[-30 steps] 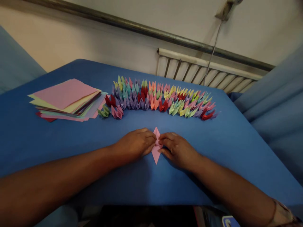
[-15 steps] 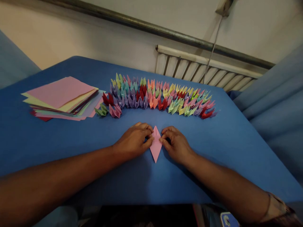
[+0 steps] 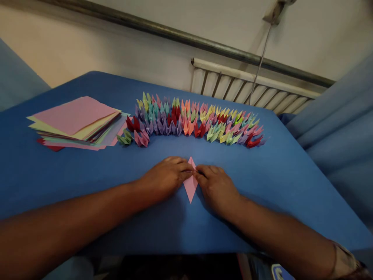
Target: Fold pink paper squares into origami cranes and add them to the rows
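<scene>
A pink folded paper piece, diamond-shaped with points toward and away from me, lies flat on the blue table. My left hand presses on its left side with fingers curled and pinched at the paper's upper edge. Meeting those fingertips over the middle, my right hand pinches the right side. Both hands hide most of the paper's upper half.
A curved band of several small folded paper cranes in many colours stands beyond the hands. A stack of coloured square sheets lies at the far left. A radiator and a wall pipe run behind the table. Blue fabric hangs at right.
My two hands have come together over the pink paper, fingertips now meeting at its middle, and the paper looks narrower than half a second ago.
</scene>
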Demonstrator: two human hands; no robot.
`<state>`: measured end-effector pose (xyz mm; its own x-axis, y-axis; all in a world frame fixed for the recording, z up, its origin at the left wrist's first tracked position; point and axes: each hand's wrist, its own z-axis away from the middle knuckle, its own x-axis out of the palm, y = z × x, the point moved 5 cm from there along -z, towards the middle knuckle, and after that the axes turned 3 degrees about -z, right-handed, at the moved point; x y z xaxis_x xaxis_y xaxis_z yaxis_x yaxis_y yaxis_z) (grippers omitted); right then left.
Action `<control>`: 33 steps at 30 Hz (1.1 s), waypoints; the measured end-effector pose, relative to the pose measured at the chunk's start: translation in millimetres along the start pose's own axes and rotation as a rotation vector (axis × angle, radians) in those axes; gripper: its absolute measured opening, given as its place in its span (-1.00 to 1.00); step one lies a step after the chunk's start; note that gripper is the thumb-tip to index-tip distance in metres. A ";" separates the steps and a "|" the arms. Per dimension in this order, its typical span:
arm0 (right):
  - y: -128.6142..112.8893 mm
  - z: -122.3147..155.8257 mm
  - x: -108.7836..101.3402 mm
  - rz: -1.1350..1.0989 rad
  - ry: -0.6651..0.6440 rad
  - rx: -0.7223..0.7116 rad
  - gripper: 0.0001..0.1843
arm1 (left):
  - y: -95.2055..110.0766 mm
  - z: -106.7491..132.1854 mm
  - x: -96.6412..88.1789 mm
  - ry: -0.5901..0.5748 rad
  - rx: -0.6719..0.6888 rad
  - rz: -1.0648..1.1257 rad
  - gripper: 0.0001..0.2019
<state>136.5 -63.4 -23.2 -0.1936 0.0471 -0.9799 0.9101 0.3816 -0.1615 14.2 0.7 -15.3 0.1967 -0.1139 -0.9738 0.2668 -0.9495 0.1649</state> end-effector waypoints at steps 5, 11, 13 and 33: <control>-3.7 6.3 -0.3 0.094 -0.079 -0.014 -0.52 | 0.9 8.1 -9.8 -0.051 0.015 -0.104 -0.74; -7.8 6.5 -2.8 0.090 -0.102 -0.015 -0.48 | 2.4 15.0 -12.4 -0.050 -0.004 -0.087 -0.72; -8.7 5.1 -1.7 0.091 -0.101 0.004 -0.48 | 4.8 14.8 -7.9 -0.060 0.007 -0.085 -0.65; 11.9 -19.7 1.3 -0.091 0.050 0.252 -0.78 | -2.8 0.3 -10.6 0.031 -0.085 0.048 -0.81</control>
<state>139.9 -40.6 -24.1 -0.2906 0.0707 -0.9542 0.9495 0.1447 -0.2784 11.1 4.4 -5.6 0.2403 -0.1485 -0.9593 0.3352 -0.9147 0.2256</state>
